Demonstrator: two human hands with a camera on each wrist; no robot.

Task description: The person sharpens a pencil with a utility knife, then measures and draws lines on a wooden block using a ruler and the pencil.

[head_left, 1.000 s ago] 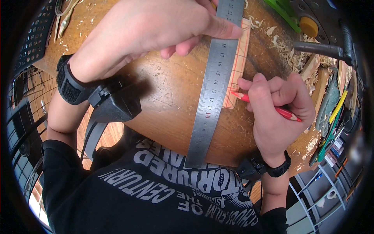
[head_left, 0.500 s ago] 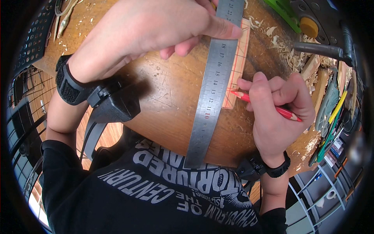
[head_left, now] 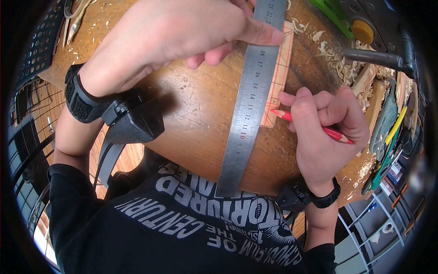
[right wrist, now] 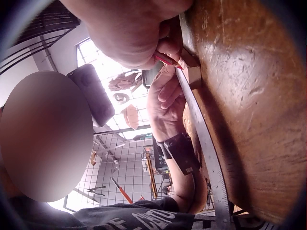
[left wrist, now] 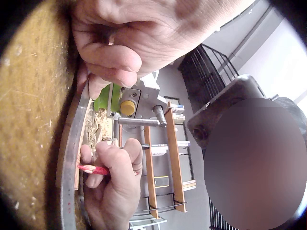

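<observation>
Two bare hands are over the brown wooden worktop (head_left: pixel 196 118). My left hand (head_left: pixel 182 32) presses its outstretched thumb on the long, flat steel ruler (head_left: pixel 248 98), with the other fingers bent loosely beneath the palm, so this grip is not closed in a fist. The ruler slants across the worktop, its near end reaching the edge by my black printed shirt (head_left: pixel 205 228).

Along the ruler's right side lies the narrow, pale wooden strip (head_left: pixel 280 68), marked with red lines. My right hand (head_left: pixel 321 132) has a closed grip on the red pencil (head_left: pixel 284 115), pinched between thumb and fingers, its point at the strip near its lower end.

Pale curled wood shavings (head_left: pixel 337 66) lie beyond, near the grey metal bar (head_left: pixel 374 57) and the round yellow knob (head_left: pixel 362 32). A slim yellow tool (head_left: pixel 396 124) sits among others at the right.
</observation>
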